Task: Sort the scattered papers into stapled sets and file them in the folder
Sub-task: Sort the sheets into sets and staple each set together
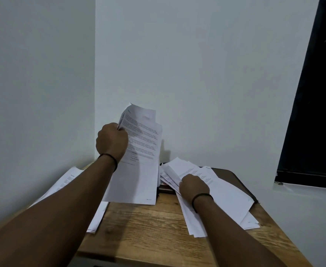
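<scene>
— What have you got in your left hand (pixel 112 140)?

— A sheaf of papers (pixel 139 151), white sheets with printed text, top corners curled and uneven. My fingers are clenched round its left edge, holding it upright above the wooden counter (pixel 148 228).

— And the right hand (pixel 194 185)?

— It rests on the loose pile (pixel 222 193) fanned across the dark folder (pixel 233 175); whether those fingers grip a sheet, I cannot tell. Another stack (pixel 65 182) lies at the left.

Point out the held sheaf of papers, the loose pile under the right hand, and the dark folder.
held sheaf of papers (pixel 141 151): head view, middle of the printed front page.
loose pile (pixel 229 193): head view, top sheet's blank area.
dark folder (pixel 233 177): head view, exposed far right corner.
</scene>
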